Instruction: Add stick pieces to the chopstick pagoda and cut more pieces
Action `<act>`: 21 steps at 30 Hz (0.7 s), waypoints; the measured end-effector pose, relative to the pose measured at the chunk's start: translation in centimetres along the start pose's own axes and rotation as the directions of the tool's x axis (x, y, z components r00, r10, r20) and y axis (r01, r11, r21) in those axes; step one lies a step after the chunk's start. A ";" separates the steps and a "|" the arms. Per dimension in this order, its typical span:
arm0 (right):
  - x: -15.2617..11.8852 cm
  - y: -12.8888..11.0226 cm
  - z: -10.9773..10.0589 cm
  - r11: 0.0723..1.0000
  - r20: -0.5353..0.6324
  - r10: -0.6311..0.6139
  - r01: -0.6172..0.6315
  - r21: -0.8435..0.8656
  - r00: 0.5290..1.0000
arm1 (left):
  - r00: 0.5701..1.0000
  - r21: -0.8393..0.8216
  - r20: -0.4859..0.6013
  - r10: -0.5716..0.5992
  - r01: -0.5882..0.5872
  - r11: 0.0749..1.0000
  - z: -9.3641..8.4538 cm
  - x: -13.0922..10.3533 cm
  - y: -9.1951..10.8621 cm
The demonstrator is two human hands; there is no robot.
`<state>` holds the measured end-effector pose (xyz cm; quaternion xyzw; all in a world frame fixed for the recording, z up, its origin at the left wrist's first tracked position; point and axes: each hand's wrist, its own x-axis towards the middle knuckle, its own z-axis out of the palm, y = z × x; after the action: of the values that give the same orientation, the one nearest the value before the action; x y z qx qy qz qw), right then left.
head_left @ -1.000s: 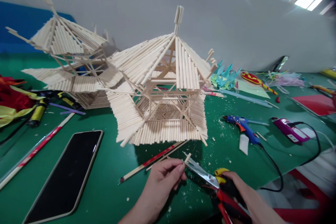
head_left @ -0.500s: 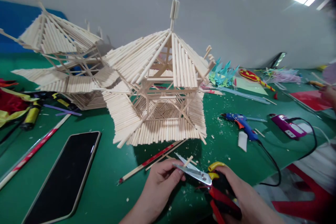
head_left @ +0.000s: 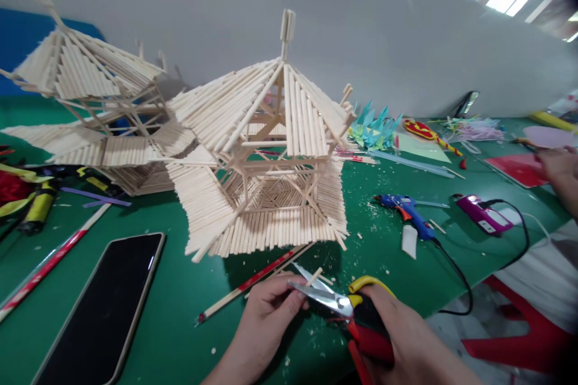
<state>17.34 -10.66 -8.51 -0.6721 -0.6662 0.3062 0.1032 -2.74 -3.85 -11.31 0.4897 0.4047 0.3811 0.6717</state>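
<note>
Pinching a short wooden stick (head_left: 315, 277) in the closed fingers of the left hand (head_left: 266, 307), the person holds it between the open scissors (head_left: 323, 292) gripped by the right hand (head_left: 397, 337), low over the green bench (head_left: 180, 313), near the stick pavilion (head_left: 266, 156).

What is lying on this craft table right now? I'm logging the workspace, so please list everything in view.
short stick: 1, pale wood, between the scissor blades
scissors: 1, steel blades, yellow-red handles, front centre
stick pavilion models: 2, pale wood, centre and back left
phone: 1, black, front left
glue gun: 1, blue, right
purple device: 1, corded, right
paper crafts: teal, behind the models
table: green
another person's hand: far right
left hand: pinches the stick
right hand: grips the scissors
</note>
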 end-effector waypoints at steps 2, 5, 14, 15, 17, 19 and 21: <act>0.5 -0.7 -0.6 1.000 0.044 -0.010 0.011 -0.027 0.999 | 1.000 -0.003 -0.012 0.004 -0.004 1.000 -0.1 0.0 0.0; 1.1 -1.0 -0.9 0.998 0.071 0.008 -0.004 -0.059 0.997 | 0.999 -0.011 -0.032 0.006 -0.006 1.000 -0.1 -0.1 0.0; 1.8 -0.4 0.1 0.991 0.019 0.084 -0.086 0.099 0.996 | 0.997 0.008 -0.077 0.014 -0.013 1.000 -0.2 0.3 0.1; 1.8 -0.4 0.1 0.993 0.024 0.075 -0.077 0.090 0.997 | 0.997 0.014 -0.077 0.020 -0.019 1.000 -0.2 0.3 0.1; 1.7 -0.3 0.0 0.996 0.023 0.051 -0.053 0.067 0.998 | 0.996 0.024 -0.080 0.036 -0.034 0.999 -0.2 0.3 0.1; 1.5 0.0 0.2 0.998 0.004 0.029 -0.029 0.050 1.000 | 0.996 0.034 -0.076 0.051 -0.048 0.998 -0.3 0.2 0.1; 1.3 0.4 0.5 0.999 -0.012 0.007 -0.006 0.049 1.000 | 0.997 0.048 -0.056 0.061 -0.058 0.997 -0.3 0.1 0.2</act>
<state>17.29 -9.62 -9.50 -0.6733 -0.6557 0.3188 0.1225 -3.02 -3.57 -11.17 0.5057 0.4180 0.4054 0.6365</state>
